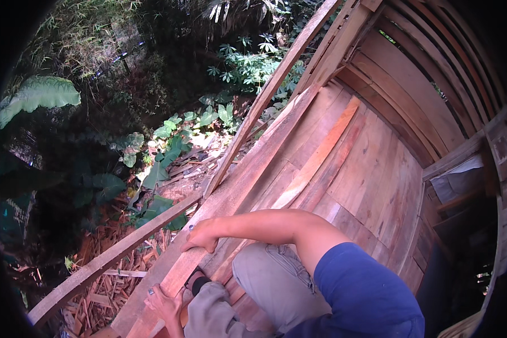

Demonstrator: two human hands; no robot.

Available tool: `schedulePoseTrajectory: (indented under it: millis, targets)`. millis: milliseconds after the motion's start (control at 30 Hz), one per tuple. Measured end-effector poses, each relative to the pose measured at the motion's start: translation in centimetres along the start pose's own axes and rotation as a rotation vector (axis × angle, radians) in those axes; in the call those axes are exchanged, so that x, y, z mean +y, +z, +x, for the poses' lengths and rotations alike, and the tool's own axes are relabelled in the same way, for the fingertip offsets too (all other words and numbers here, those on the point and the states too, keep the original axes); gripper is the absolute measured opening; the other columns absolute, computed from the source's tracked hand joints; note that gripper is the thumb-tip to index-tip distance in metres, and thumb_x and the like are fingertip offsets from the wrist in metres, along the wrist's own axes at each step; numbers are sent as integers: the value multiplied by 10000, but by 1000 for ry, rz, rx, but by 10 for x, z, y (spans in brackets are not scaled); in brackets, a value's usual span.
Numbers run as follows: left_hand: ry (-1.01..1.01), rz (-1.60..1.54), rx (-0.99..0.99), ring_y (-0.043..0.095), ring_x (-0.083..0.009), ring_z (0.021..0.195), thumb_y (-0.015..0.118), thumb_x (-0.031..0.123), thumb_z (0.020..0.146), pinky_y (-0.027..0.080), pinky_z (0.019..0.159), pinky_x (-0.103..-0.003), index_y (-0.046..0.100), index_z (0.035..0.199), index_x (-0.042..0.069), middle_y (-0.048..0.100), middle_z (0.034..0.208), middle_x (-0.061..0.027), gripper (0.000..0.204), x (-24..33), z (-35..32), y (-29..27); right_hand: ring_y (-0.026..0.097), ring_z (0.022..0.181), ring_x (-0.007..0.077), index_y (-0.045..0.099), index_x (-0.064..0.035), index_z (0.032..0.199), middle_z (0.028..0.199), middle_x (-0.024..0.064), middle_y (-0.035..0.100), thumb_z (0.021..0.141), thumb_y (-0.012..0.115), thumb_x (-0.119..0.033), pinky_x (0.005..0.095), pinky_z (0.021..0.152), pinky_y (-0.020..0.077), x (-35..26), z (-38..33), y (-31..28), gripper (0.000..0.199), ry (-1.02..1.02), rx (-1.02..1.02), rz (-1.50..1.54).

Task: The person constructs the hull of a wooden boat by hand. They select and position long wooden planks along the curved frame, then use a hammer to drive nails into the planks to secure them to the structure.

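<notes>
A long wooden plank [178,272] runs along the left edge of the board platform, under both my hands. My right hand [203,235] is closed over its edge, with the arm reaching across my bent knee. Nearer to me, my left hand [164,304] grips the same plank, its fingers curled over the edge and partly hidden. A small ring-like thing shows on a finger of each hand. My sandalled foot [196,279] is beside the plank, between the two hands.
Loose narrow strips, one an orange-brown batten [321,151], lie on the plank floor [372,169]. Beyond the edge are a slanting rail [112,259], an upright post [265,101], wood scraps [98,296] below and leafy plants [163,152]. A slatted wall [411,84] rises at the far right.
</notes>
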State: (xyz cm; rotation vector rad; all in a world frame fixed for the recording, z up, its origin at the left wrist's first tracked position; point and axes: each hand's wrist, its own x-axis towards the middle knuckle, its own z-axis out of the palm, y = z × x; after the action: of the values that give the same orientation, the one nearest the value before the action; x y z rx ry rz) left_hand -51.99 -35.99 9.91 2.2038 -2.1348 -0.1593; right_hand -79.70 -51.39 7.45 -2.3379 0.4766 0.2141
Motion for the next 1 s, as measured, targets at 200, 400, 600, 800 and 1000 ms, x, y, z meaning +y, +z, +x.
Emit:
schedulePoseTrajectory:
  millis: [200,400,600,800,1000]
  targets:
    - [-34,-14,-95,531,-356,1056,837,539,548,330,967,-490,546,1087,39,643,948,-166,790,15,16,24,610,1006,379,427,-199,1350,1084,165,620,598,712,-121,469,835,502,31,1,20,808,75,-13,6]
    - [-45,9,-194,506,-348,1148,801,609,575,318,999,-499,549,1111,35,643,1031,-172,824,23,39,48,619,994,380,418,-233,1360,1094,156,621,635,706,-123,476,845,499,49,-10,25,788,148,24,-56]
    - [-30,-24,-219,513,-336,1148,794,621,586,322,1018,-506,552,1152,29,638,1076,-170,854,46,71,56,611,1056,354,426,-227,1378,1190,132,596,693,686,-111,462,876,499,68,-25,6,741,270,2,-114]
    - [49,-56,-169,520,-321,1137,748,629,651,334,947,-502,549,1118,44,664,975,-146,774,19,91,64,576,1124,363,393,-176,1408,1251,157,582,740,642,-87,440,933,478,67,-5,-15,718,305,59,-67]
    - [94,-202,-116,511,-316,1145,800,556,614,344,944,-468,545,1141,56,626,1022,-144,769,4,81,87,531,1180,384,431,-172,1383,1348,166,516,658,669,-6,440,1009,435,57,1,3,781,413,53,-84]
